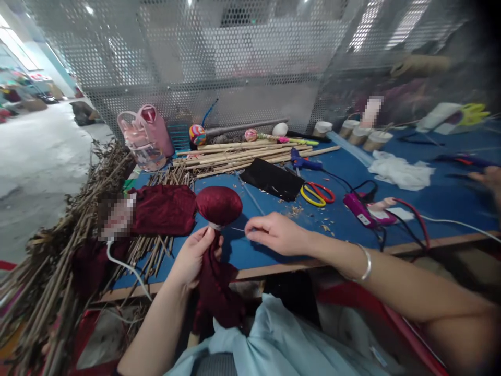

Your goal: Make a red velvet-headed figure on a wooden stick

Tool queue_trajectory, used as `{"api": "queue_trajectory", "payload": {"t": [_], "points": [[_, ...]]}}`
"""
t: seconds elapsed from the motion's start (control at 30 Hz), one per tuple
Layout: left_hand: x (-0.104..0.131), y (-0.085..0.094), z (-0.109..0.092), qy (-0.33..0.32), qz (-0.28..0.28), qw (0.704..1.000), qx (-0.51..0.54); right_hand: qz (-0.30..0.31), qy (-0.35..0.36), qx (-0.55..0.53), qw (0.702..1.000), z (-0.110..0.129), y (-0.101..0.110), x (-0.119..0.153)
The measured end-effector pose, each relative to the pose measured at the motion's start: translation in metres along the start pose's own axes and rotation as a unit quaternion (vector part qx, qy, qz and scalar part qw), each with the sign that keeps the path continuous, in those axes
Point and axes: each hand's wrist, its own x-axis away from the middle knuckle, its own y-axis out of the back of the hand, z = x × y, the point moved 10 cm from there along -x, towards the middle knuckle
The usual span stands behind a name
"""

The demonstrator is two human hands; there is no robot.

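My left hand (198,250) is closed around the gathered neck of a dark red cloth-covered ball (219,204), its loose cloth (219,292) hanging below the table edge. Pale thread (238,228) is wound at the neck and runs taut to the right. Its other end is pinched by my right hand (276,233), held over the blue table. To the left of the ball lies a flat piece of dark red fabric (164,210). Any stick inside the hanging cloth is hidden.
Dry twigs (97,198) pile along the left side. Behind lie wooden sticks (258,155), black cloth (276,179), a blue glue gun (305,161) and red-yellow scissors (318,193). Farther right are a purple power strip (362,210) and white crumpled plastic (401,169). Another person's hand (491,180) shows at far right.
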Motion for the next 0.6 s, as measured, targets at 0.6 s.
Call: {"api": "queue_trajectory", "payload": {"t": [0.6], "points": [[0.030, -0.071, 0.050, 0.107, 0.189, 0.973, -0.082, 0.328, 0.166, 0.033, 0.929, 0.053, -0.002, -0.080]]}}
